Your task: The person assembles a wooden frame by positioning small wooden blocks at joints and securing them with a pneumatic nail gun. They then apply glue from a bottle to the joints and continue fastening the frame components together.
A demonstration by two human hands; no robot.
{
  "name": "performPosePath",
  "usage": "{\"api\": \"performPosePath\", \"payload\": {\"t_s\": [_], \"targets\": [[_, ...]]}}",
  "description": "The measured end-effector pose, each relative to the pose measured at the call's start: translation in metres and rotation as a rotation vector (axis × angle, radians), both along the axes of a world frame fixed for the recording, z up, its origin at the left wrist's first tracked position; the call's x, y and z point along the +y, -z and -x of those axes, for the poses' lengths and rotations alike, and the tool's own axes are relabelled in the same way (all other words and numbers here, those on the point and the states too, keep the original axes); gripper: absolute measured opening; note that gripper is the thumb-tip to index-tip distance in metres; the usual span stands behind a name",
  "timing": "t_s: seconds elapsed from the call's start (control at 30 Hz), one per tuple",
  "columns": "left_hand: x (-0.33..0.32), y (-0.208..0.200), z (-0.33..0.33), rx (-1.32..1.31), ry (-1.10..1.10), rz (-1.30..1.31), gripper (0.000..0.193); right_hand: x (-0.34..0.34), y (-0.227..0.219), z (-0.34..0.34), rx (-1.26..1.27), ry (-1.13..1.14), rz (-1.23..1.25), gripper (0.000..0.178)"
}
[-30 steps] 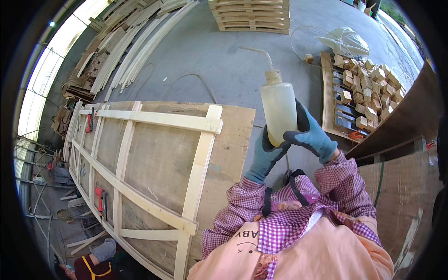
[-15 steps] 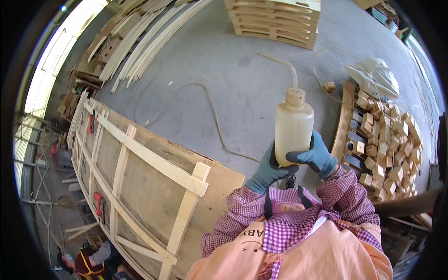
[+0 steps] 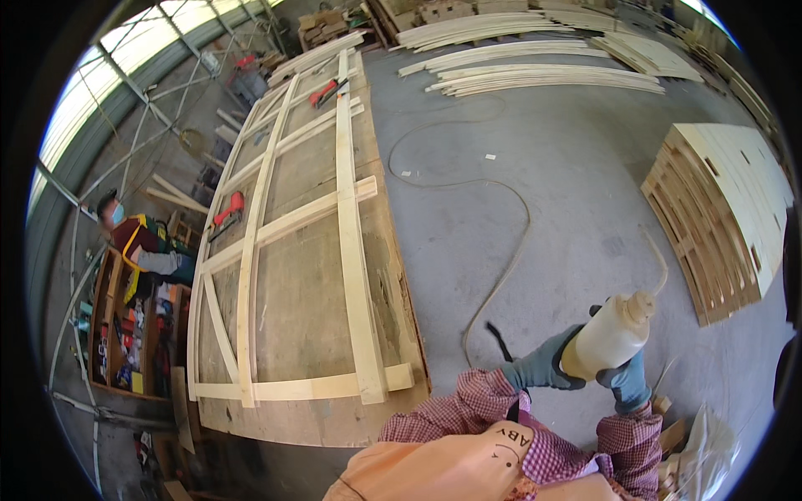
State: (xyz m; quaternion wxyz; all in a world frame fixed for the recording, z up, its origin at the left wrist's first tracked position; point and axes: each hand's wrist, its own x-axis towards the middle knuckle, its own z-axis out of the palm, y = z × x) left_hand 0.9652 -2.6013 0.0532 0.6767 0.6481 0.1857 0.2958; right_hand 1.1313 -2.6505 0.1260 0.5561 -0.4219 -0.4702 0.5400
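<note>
A translucent squeeze bottle [image 3: 608,341] with a long thin bent spout tilts to the upper right between my gloved hands. My left hand [image 3: 545,366] wraps its left side, and my right hand [image 3: 628,384] grips it low on the right. Both gloves are blue with dark patches. To the left, a frame of pale wooden slats [image 3: 349,259] lies on a plywood-topped table [image 3: 313,321], apart from my hands. A red nail gun [image 3: 228,214] rests on the slats, and another red tool [image 3: 324,93] lies at the far end.
A stack of wooden pallets [image 3: 710,230] stands to the right. A thin hose [image 3: 525,238] winds over the grey floor. Long planks [image 3: 543,78] lie at the back. Left of the table, a person [image 3: 142,242] is beside a wooden shelf [image 3: 102,334] of supplies.
My view has swung left, bringing the whole slatted frame and the person into sight. The bottle, upright before, is now tilted and lower right in the picture, still in both hands.
</note>
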Motion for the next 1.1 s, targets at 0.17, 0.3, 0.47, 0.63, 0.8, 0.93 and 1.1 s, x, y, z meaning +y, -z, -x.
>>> {"api": "performPosePath", "payload": {"t_s": [0.17,0.3,0.47,0.63,0.8,0.93,1.1], "targets": [[0.128,-0.023,-0.008,-0.066,-0.093,0.009,0.095,0.144,-0.027,-0.012,-0.037,-0.051,-0.012,0.085],[0.217,-0.036,0.002,-0.074,-0.187,0.178,0.091,0.251,-0.003,-0.012,-0.022,-0.051,0.117,0.075],[0.346,-0.001,0.009,-0.025,-0.42,0.075,0.095,0.408,0.011,-0.002,0.089,-0.268,0.145,0.074],[0.479,-0.012,0.022,-0.036,-0.601,0.087,0.092,0.572,0.013,0.016,-0.133,-0.476,-0.028,0.075],[0.596,-0.029,0.055,0.018,-0.791,-0.043,0.09,0.709,0.0,0.063,0.086,-0.575,0.054,0.072],[0.687,-0.015,0.09,0.092,-0.926,-0.111,0.09,0.814,0.007,0.11,0.097,-0.62,0.078,0.071],[0.816,-0.013,0.135,-0.026,-0.936,-0.03,0.089,0.938,0.008,0.159,-0.107,-0.645,-0.068,0.072]]}}
